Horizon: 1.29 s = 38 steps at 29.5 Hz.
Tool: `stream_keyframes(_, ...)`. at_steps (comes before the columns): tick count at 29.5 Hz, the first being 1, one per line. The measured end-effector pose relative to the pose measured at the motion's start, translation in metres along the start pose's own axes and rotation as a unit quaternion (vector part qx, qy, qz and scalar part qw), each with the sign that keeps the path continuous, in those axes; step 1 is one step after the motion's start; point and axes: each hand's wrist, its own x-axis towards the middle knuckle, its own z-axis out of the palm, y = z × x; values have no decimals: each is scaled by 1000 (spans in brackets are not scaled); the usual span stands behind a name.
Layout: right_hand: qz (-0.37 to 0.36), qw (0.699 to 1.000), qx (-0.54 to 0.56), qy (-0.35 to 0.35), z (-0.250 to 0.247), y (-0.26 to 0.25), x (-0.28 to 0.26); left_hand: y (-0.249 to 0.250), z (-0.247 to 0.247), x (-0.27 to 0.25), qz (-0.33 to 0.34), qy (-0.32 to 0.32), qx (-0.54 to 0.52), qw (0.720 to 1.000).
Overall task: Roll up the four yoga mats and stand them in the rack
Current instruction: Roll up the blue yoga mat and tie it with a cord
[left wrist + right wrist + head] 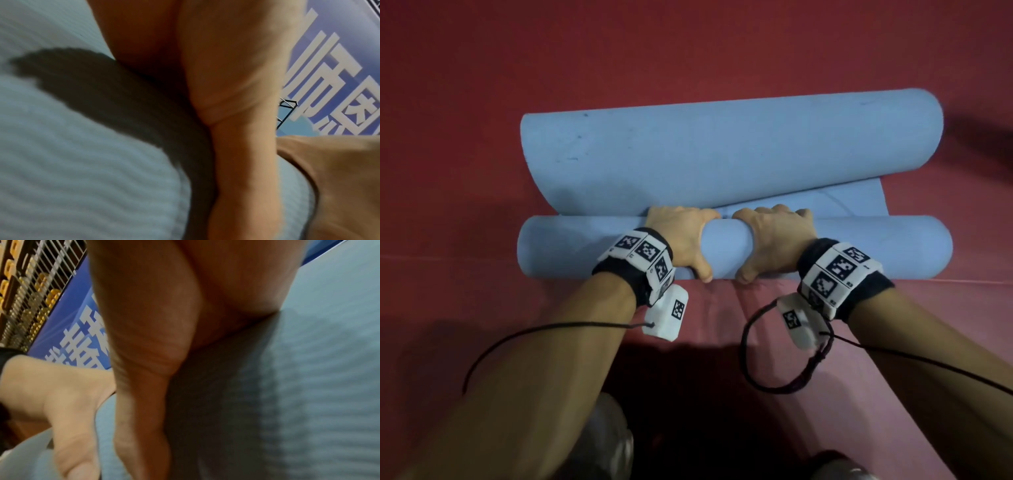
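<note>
A light blue yoga mat (722, 150) lies across the red floor. Its near part is wound into a roll (859, 246), and its far end curls up in a loose hump. A short flat strip joins the two. My left hand (688, 240) and right hand (770, 240) grip the middle of the roll side by side, fingers over the top and thumbs on the near side. The left wrist view shows my left thumb (242, 146) pressed on the ribbed mat (72, 162). My right thumb (148, 353) lies on the mat (308, 369) in the right wrist view.
Red floor mats (482, 102) surround the blue mat, with a seam line along the roll. My knees (602, 442) are at the bottom edge. A blue banner with white characters (329, 73) and a black wire frame (287, 110) stand beyond. A wire grid holding yellow items (30, 296) shows too.
</note>
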Motion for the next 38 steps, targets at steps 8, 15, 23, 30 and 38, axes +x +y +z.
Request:
stream_keyframes(8, 57, 982, 99, 150, 28, -11, -18, 5, 9, -1, -61, 38, -101, 992)
stream_keyframes(15, 100, 957, 54, 268, 44, -25, -8, 16, 23, 0, -109, 195, -61, 973)
stream_keyframes(23, 87, 963, 44, 250, 32, -19, 0, 22, 16, 4, -195, 139, -2, 971)
stream_keyframes(30, 74, 951, 43, 297, 46, -20, -11, 16, 29, 4, -199, 203, -55, 957)
stream_keyframes(38, 101, 972, 74, 198, 9, -12, 24, 18, 27, 12, -162, 268, -55, 948)
